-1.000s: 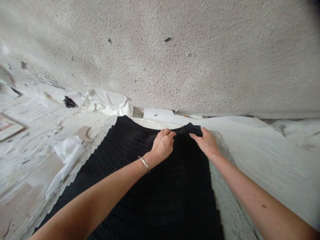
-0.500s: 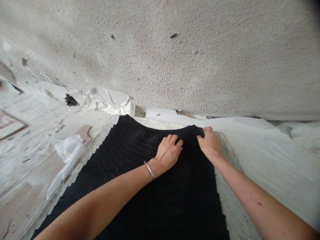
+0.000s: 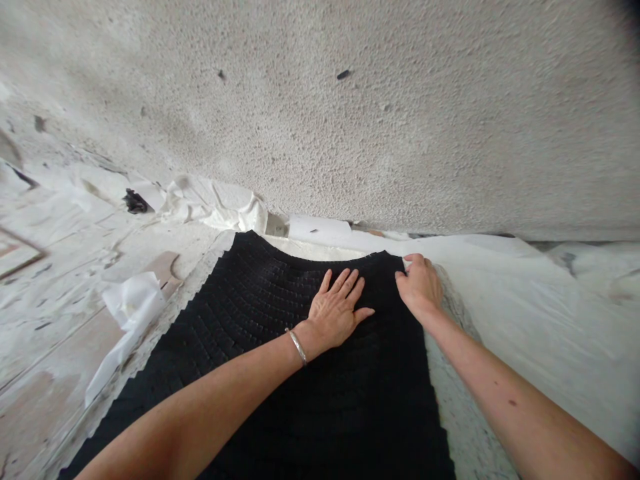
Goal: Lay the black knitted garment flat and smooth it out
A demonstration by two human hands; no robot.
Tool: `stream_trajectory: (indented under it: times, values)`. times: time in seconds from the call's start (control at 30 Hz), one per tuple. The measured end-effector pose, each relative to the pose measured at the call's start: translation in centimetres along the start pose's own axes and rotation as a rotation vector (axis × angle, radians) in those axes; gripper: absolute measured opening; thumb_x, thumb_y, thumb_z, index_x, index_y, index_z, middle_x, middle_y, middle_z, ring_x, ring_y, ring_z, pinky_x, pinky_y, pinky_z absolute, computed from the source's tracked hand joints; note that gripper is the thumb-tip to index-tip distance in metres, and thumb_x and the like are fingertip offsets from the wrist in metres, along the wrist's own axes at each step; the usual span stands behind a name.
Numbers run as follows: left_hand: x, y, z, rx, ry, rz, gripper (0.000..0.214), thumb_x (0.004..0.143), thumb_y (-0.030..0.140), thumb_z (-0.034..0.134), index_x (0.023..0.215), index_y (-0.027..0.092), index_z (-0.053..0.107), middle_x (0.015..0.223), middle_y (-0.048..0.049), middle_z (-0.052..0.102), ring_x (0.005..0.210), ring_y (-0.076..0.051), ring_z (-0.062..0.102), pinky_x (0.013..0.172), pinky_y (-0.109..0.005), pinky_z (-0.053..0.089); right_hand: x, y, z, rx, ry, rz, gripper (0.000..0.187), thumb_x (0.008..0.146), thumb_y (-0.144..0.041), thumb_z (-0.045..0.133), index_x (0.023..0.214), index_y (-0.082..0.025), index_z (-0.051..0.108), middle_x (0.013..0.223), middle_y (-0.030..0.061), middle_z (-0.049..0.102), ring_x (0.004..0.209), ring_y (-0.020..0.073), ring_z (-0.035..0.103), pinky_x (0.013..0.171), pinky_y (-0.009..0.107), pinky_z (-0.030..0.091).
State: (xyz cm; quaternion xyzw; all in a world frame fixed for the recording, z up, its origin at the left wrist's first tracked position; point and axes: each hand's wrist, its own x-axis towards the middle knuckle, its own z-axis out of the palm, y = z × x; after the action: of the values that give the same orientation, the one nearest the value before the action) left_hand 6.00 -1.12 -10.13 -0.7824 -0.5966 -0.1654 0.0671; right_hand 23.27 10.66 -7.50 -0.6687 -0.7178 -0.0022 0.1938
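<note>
A black garment panel [image 3: 370,387] with rows of narrow ruffles lies spread out before me, its scooped neckline curving along the far edge. My left hand [image 3: 340,307] rests flat on it just below the neckline, fingers and thumb spread. A silver bangle [image 3: 297,345] circles my left wrist. At the panel's upper right corner, my right hand [image 3: 421,283] is closed with thumb and bent fingers at the fabric's edge. The fingertips partly hide that corner.
A rough grey textured wall [image 3: 380,133] rises behind the work. Pale padding [image 3: 463,413] shows under the panel, with translucent white sheeting [image 3: 545,320] on the right. White crumpled cloth [image 3: 215,203] lies along the wall. Paper scraps [image 3: 133,300] lie left.
My left hand has gone from curled fingers to lying flat with fingers spread on the black panel. My right hand stays at the corner. The view has shifted slightly.
</note>
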Motion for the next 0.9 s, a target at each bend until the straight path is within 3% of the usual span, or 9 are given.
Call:
stream_trajectory:
  times: [0.1, 0.27, 0.33, 0.67, 0.9]
  values:
    - [0.1, 0.1, 0.1, -0.016, -0.004, -0.002, 0.065, 0.098, 0.058, 0.023, 0.148, 0.019, 0.034, 0.157, -0.0075, 0.033, 0.146, -0.024, 0.024, 0.121, -0.053, 0.018, -0.2, 0.2, -0.3, -0.013, 0.041, -0.052, 0.035, 0.088, -0.019, 0.051, 0.123, -0.022, 0.054, 0.114, 0.0107, 0.059, 0.107, 0.0299, 0.052, 0.081, 0.039, 0.04]
    - [0.0, 0.1, -0.1, -0.045, -0.02, -0.016, 0.066, 0.098, 0.058, 0.019, 0.148, 0.018, 0.033, 0.157, -0.0068, 0.031, 0.146, -0.023, 0.024, 0.121, -0.054, 0.018, -0.9, 0.2, -0.6, -0.127, 0.15, -0.381, 0.032, 0.097, -0.031, 0.047, 0.128, -0.032, 0.057, 0.119, 0.0044, 0.057, 0.102, 0.0273, 0.048, 0.08, 0.042, 0.033]
    - [0.0, 0.1, -0.2, -0.049, -0.022, -0.017, 0.066, 0.098, 0.058, 0.018, 0.148, 0.018, 0.033, 0.157, -0.0068, 0.031, 0.146, -0.023, 0.024, 0.121, -0.054, 0.018, -0.9, 0.2, -0.4, -0.163, 0.134, -0.43, 0.031, 0.099, -0.032, 0.046, 0.127, -0.032, 0.059, 0.12, 0.0033, 0.058, 0.1, 0.0264, 0.048, 0.079, 0.041, 0.032]
    - [-0.2, -0.1, 0.0, -0.061, -0.024, -0.021, 0.066, 0.098, 0.058, 0.015, 0.148, 0.018, 0.034, 0.157, -0.0071, 0.031, 0.147, -0.022, 0.023, 0.122, -0.054, 0.017, -0.2, 0.2, 0.5, -0.261, 0.007, -0.461, 0.032, 0.099, -0.031, 0.042, 0.125, -0.029, 0.061, 0.124, 0.0027, 0.06, 0.103, 0.027, 0.046, 0.077, 0.043, 0.032]
    - [-0.3, -0.2, -0.2, -0.039, -0.035, -0.014, 0.066, 0.098, 0.058, 0.015, 0.148, 0.018, 0.033, 0.158, -0.0071, 0.03, 0.147, -0.022, 0.024, 0.121, -0.055, 0.019, 0.4, 0.2, 0.0, -0.133, -0.035, -0.345, 0.035, 0.095, -0.028, 0.045, 0.128, -0.028, 0.058, 0.125, 0.0032, 0.06, 0.108, 0.0299, 0.047, 0.083, 0.046, 0.038]
